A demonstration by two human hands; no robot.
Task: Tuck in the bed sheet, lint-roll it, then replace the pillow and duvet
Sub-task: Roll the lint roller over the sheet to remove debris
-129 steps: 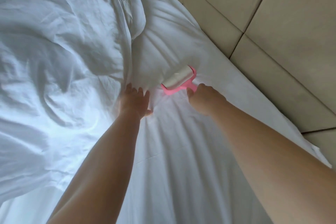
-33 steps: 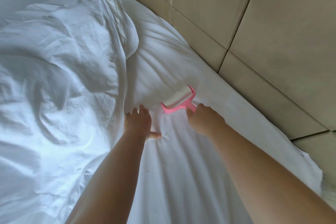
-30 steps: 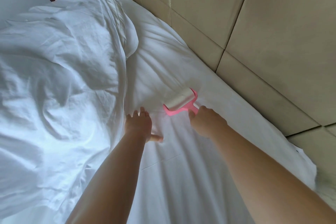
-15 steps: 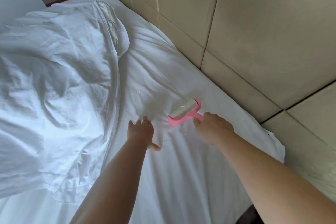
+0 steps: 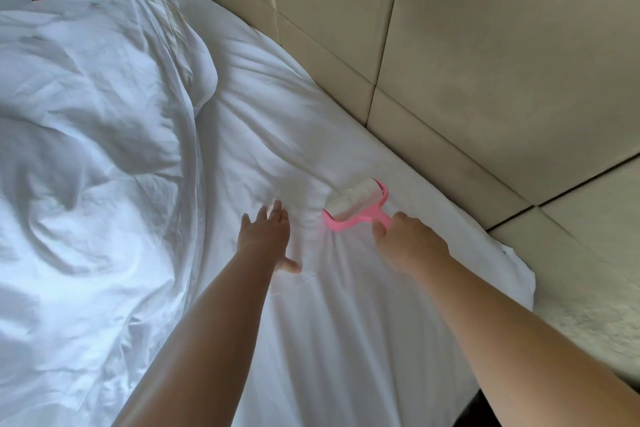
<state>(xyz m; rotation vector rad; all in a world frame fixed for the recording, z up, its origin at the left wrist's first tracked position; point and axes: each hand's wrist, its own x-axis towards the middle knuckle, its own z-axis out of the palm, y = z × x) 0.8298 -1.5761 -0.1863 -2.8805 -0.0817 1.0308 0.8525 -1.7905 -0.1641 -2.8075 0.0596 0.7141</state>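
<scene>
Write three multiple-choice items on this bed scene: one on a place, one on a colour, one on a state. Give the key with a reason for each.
1. Where does the bunched duvet lie?
A. left of the hands
B. against the padded wall
C. on the floor

2. What colour is the lint roller frame?
A. blue
B. pink
C. black

3. How is the left hand?
A. gripping the roller
B. curled in a fist
C. flat on the bed sheet

Key: 1 A, it is heaped on the bed's left side. 2 B, the frame and handle are pink. 3 C, its fingers are spread on the sheet while the right hand holds the roller.
</scene>
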